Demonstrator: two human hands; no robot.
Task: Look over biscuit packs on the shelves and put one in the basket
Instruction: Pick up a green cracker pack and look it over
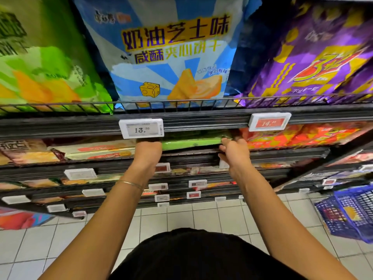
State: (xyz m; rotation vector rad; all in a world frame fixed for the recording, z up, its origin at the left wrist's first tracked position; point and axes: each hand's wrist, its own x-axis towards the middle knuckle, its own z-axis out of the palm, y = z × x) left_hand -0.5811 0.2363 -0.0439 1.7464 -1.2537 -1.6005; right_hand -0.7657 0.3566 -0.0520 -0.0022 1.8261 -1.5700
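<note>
A flat green biscuit pack (191, 143) lies on the second shelf, just under the top shelf's front rail. My right hand (234, 152) grips its right end, fingers curled over the edge. My left hand (148, 150) reaches to the pack's left end; its fingers are hidden behind a white price tag (141, 128), so its hold cannot be seen. The blue mesh basket (351, 213) stands on the tiled floor at the lower right, with something yellow inside.
The top shelf holds big green (40, 67), blue (171, 53) and purple (312, 57) biscuit bags behind a wire rail (181, 105). Orange-red packs (292, 136) lie right of my hands, beige ones (90, 151) to the left. Lower shelves carry price tags. White tiles below.
</note>
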